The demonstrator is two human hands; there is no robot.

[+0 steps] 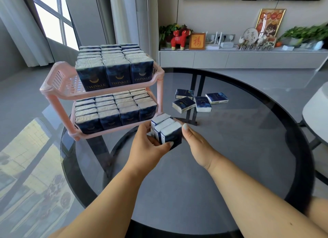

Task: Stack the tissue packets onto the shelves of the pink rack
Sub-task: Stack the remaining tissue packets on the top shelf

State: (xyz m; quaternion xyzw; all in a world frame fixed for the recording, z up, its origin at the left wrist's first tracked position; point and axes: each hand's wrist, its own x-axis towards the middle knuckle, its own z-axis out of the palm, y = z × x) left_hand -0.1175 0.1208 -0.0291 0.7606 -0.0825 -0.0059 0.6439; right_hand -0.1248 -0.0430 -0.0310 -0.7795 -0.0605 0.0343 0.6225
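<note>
Tissue packets (166, 131) (three, on edge) clamped between left hand (147, 145) and right hand (197, 145), above glass table (230, 149). Pink rack (53, 88) just left of grip, both shelves stocked. Four loose packets (200, 101) beyond.

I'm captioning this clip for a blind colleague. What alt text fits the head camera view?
Two hands, the left hand and right hand, grip a bundle of three tissue packets above a round dark glass table, beside a two-shelf pink rack already full of packets. Four loose packets lie on the table behind.
</note>
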